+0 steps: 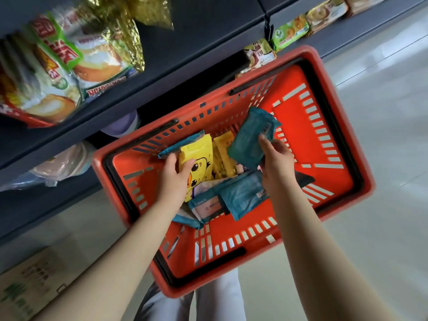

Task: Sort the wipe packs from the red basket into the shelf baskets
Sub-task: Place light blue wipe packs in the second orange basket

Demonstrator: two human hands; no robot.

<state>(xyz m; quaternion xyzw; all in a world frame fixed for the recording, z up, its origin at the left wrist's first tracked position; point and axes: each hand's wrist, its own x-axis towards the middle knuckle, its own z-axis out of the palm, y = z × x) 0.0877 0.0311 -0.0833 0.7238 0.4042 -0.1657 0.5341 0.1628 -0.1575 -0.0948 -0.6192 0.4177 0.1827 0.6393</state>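
Observation:
The red basket (324, 72) stands on the floor below me with several wipe packs inside. My right hand (276, 158) pinches a teal wipe pack (251, 137) and holds it tilted above the pile. My left hand (176, 174) grips a yellow wipe pack with a cartoon face (199, 156) lying in the basket. More teal packs (240, 195) lie near the front of the pile, and other yellow packs (223, 154) sit behind. Another teal pack (178, 144) pokes out beside my left hand.
A dark shelf unit (190, 49) runs along the left and top. Snack bags (76, 59) hang over its edge; biscuit packs (289, 33) line the upper right shelf. Pale packs (62, 165) sit on a lower shelf. A cardboard box (30, 286) lies bottom left. Pale floor (382, 205) spreads right.

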